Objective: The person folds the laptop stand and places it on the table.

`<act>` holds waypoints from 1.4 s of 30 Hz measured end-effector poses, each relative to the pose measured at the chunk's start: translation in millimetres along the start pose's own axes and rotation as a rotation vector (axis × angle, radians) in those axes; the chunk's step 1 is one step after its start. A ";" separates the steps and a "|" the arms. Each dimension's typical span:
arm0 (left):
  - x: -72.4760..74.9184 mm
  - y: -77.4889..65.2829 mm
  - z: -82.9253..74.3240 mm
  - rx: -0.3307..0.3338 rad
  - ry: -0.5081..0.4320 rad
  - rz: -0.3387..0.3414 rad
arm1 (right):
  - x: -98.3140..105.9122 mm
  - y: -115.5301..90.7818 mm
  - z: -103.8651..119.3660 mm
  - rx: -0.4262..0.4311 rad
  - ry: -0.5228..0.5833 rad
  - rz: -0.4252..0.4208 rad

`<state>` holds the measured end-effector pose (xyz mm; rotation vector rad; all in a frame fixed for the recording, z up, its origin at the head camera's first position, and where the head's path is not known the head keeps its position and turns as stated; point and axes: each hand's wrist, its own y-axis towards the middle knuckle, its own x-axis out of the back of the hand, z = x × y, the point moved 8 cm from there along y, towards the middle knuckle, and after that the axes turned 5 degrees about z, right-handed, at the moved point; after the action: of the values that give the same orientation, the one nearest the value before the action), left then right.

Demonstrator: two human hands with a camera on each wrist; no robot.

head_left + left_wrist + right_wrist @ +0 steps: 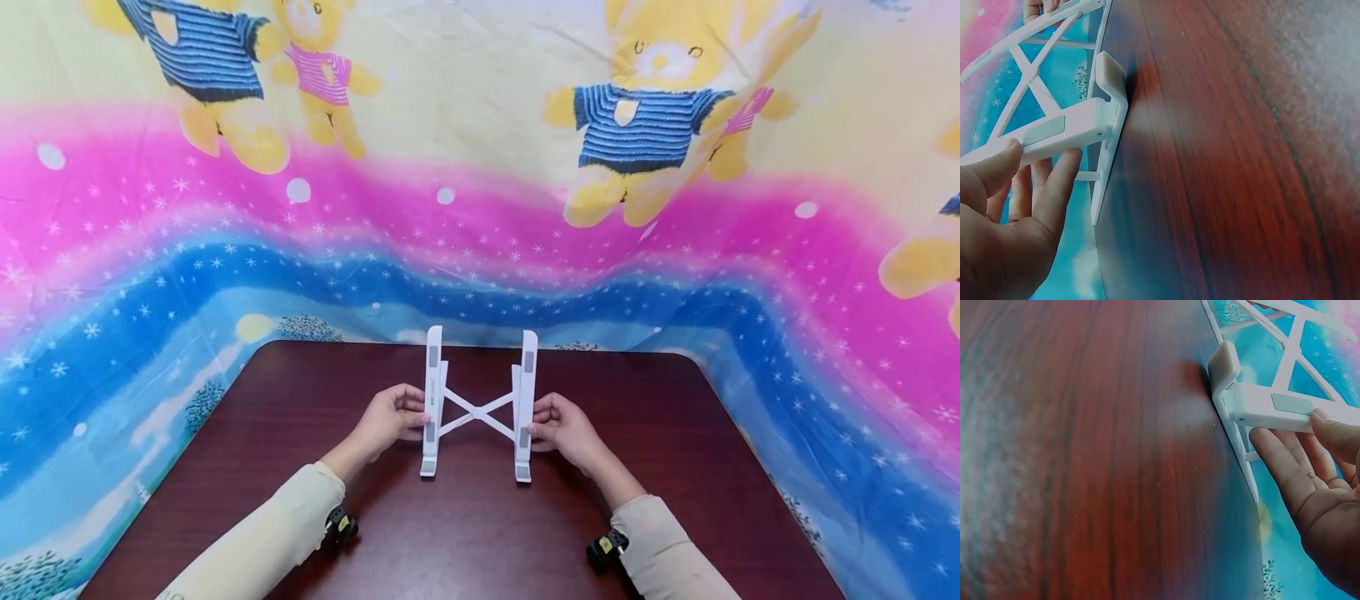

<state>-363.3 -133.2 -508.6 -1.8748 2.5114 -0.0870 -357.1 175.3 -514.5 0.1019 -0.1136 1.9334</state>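
On the dark red surface (465, 533), pinches white X-braced stand (477, 412) from both sides, with grip of left hand (392, 417) and right hand (566, 431) clamped on it.

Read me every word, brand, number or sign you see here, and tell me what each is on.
Nothing is legible.
White stand's left bar: small grey marking, too small to read.
Black left-wrist device: yellow mark, too small to read.
Black right-wrist device: yellow mark, too small to read.
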 end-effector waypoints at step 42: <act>-5.3 -2.1 0.8 0.000 -0.008 -0.014 | -3.0 -0.1 3.8 0.033 -0.022 0.025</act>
<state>-359.8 -128.8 -509.5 -1.8883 2.4935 -0.0791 -355.8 172.1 -511.1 0.1439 -0.0980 1.9597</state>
